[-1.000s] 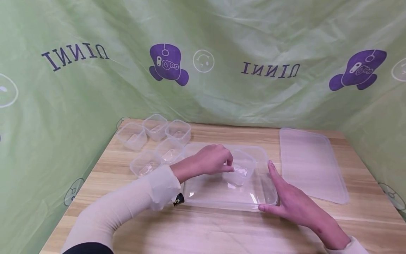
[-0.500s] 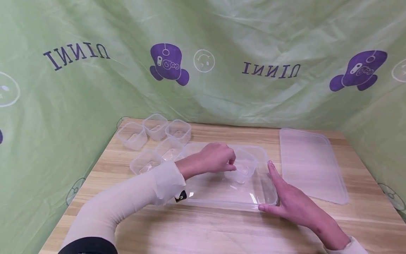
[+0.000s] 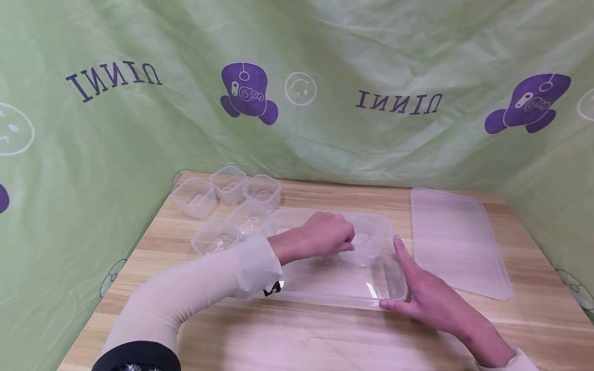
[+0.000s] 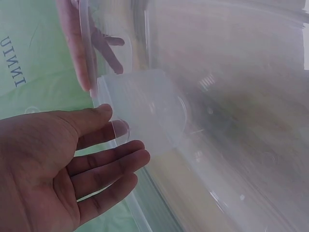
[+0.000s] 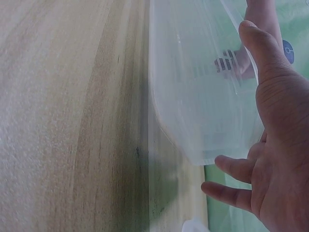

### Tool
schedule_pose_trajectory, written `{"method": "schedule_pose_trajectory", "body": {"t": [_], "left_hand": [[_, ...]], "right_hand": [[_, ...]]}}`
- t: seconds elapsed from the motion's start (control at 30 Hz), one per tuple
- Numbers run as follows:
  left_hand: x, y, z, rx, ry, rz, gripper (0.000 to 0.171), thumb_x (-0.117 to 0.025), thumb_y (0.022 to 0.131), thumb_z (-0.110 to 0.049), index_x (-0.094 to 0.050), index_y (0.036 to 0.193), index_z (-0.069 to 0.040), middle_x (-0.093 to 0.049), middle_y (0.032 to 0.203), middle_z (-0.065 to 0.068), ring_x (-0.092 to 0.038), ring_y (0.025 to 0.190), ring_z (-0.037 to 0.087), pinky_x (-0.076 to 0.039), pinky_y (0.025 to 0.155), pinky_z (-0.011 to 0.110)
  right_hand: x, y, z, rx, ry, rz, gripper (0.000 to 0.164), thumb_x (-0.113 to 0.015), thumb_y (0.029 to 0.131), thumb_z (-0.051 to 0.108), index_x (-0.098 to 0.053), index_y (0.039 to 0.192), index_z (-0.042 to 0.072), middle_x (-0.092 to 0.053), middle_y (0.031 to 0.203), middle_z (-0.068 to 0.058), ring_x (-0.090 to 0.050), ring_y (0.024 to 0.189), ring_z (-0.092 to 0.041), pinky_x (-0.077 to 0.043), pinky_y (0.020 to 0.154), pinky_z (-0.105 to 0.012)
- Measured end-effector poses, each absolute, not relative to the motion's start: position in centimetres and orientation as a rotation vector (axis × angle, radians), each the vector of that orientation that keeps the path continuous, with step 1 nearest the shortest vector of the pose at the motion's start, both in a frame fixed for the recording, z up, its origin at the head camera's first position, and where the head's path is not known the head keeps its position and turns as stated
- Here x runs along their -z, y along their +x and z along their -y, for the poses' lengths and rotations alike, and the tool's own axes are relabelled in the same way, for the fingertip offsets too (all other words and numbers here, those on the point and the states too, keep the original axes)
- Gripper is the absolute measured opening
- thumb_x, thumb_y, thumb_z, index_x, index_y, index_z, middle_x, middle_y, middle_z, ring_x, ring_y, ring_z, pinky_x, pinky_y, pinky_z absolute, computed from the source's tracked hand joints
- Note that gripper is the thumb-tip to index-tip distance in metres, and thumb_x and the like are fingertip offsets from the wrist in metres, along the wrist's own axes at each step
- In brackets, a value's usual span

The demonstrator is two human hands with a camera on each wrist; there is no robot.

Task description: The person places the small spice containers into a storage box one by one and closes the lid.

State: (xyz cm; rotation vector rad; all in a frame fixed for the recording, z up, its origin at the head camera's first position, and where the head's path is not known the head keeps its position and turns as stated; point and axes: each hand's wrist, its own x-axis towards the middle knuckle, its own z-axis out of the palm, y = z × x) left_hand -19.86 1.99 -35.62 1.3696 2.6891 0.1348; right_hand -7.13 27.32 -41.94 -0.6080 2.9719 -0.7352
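My left hand (image 3: 325,234) pinches the rim of a small clear plastic container (image 4: 145,106) between thumb and index finger, the other fingers loosely bent. This small container (image 3: 366,239) is inside a large, clear rectangular container (image 3: 325,294), towards its right end; whether it touches the bottom I cannot tell. At the near right corner of the large container, my right hand (image 3: 431,299) rests with its thumb on the front and straight fingers along the right side. In the right wrist view, that thumb lies against the rim of the large container (image 5: 193,96).
Several small clear containers (image 3: 215,238) stand left of and behind the large one on the wooden table (image 3: 278,340). A flat translucent lid (image 3: 459,242) lies to the right. Green printed fabric (image 3: 325,139) hangs around the table's back and sides.
My left hand has moved right inside the large container, bringing the small container closer to the right wall. The right hand keeps its place at the corner.
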Motion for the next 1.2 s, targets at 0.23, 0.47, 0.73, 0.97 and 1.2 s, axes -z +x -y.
{"method": "schedule_pose_trajectory", "body": {"t": [0.23,0.47,0.73,0.97,1.2], "left_hand": [[35.9,-20.1,-2.5,-0.124,1.384,-2.697,0.029,-0.071,0.099,-0.035,-0.067,0.073,-0.022,-0.057,0.063,-0.01,-0.053,0.06,0.009,-0.042,0.052,0.029],[35.8,-19.9,-3.1,-0.079,1.386,-2.705,0.028,-0.069,0.099,-0.035,-0.067,0.075,-0.021,-0.058,0.065,-0.008,-0.053,0.061,0.011,-0.042,0.052,0.029],[35.7,-19.6,-3.7,-0.074,1.428,-2.685,0.021,-0.068,0.101,-0.03,-0.071,0.084,-0.018,-0.058,0.068,-0.007,-0.054,0.063,0.012,-0.044,0.055,0.028],[35.9,-19.6,-4.0,-0.006,1.487,-2.629,0.009,-0.068,0.101,-0.024,-0.074,0.096,-0.019,-0.067,0.081,-0.005,-0.058,0.07,0.013,-0.049,0.061,0.031],[35.7,-19.5,-4.1,-0.001,1.494,-2.597,0.022,-0.067,0.101,-0.02,-0.075,0.121,-0.018,-0.074,0.096,-0.003,-0.062,0.075,0.012,-0.053,0.066,0.031]], "right_hand": [[42.0,-7.2,-27.3,0.736,-0.613,-2.97,0.124,-0.075,0.084,0.066,0.004,0.166,0.015,-0.037,0.157,-0.028,-0.056,0.128,-0.044,-0.05,0.097,-0.059],[42.1,-7.2,-27.4,0.732,-0.627,-2.978,0.124,-0.076,0.085,0.064,0.004,0.166,0.015,-0.035,0.158,-0.028,-0.055,0.128,-0.043,-0.05,0.097,-0.058],[42.2,-7.2,-27.4,0.739,-0.611,-2.973,0.124,-0.075,0.084,0.066,0.005,0.166,0.016,-0.037,0.157,-0.028,-0.054,0.13,-0.044,-0.049,0.098,-0.059],[42.2,-7.1,-27.3,0.748,-0.613,-2.975,0.124,-0.075,0.084,0.065,0.004,0.166,0.016,-0.037,0.156,-0.03,-0.053,0.129,-0.048,-0.048,0.098,-0.061],[42.1,-7.1,-27.3,0.745,-0.597,-2.974,0.124,-0.074,0.084,0.067,0.005,0.166,0.016,-0.032,0.16,-0.027,-0.052,0.131,-0.046,-0.048,0.099,-0.061]]}}
